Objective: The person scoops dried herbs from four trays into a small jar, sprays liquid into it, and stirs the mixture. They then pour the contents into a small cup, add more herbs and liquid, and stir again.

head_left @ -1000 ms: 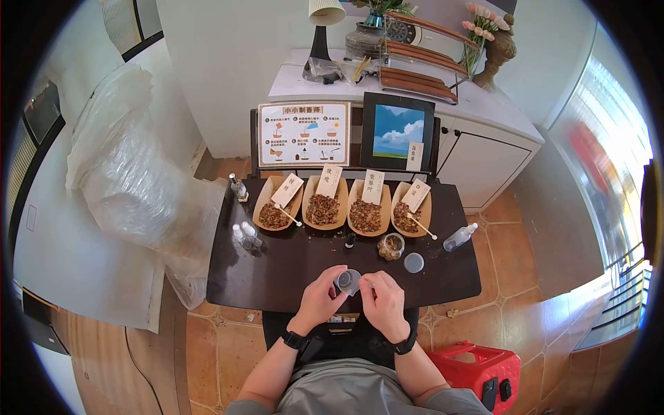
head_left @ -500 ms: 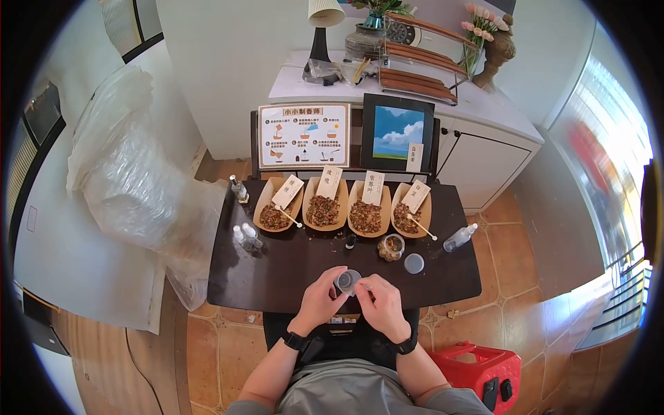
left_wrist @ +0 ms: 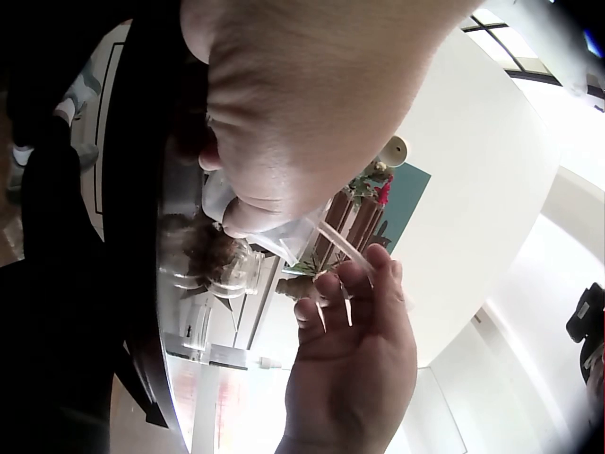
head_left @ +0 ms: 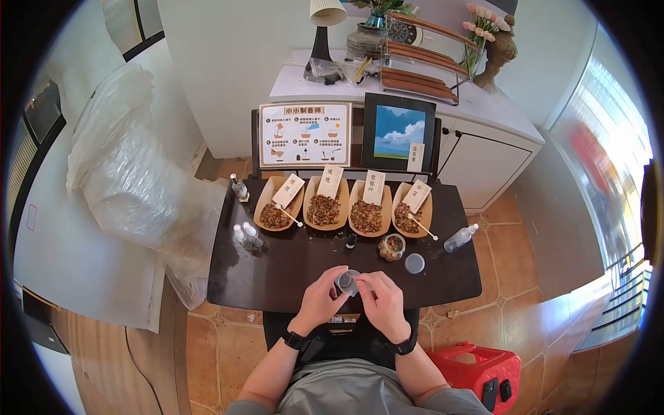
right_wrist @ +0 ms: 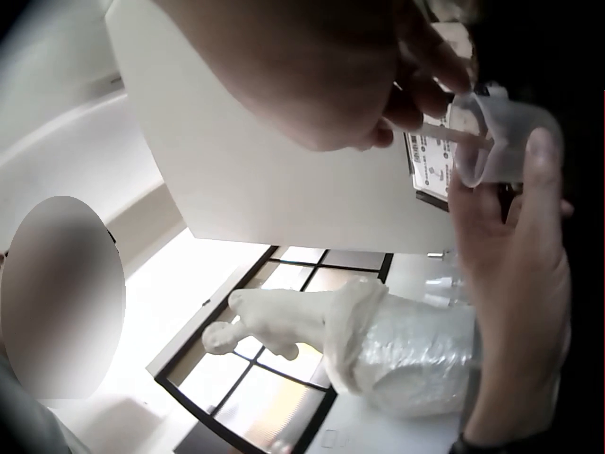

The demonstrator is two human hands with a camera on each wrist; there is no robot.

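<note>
My left hand [head_left: 318, 301] grips a small translucent plastic cup [right_wrist: 525, 142] over the table's near edge, fingers and thumb around its side. From the right, my right hand [head_left: 384, 304] pinches a thin pale stick [left_wrist: 342, 244] whose lower end is inside the cup. In the right wrist view the cup lies tilted in the picture, its mouth toward the right hand. Just beyond the hands stand an open jar [head_left: 391, 247] of dried pieces, its round lid [head_left: 414, 263] lying beside it, and a small dark bottle [head_left: 351, 241].
Four paper trays [head_left: 325, 225] of dried plant bits with name cards line the table's far side. Small clear bottles [head_left: 247, 236] and a glass bottle [head_left: 239, 187] stand left, a spray bottle [head_left: 461, 237] right. An instruction board [head_left: 305, 135] stands behind. A red stool [head_left: 477, 377] is at right.
The right hand's fingers shift slightly at the cup's rim with the stick. The left hand and cup stay nearly in place.
</note>
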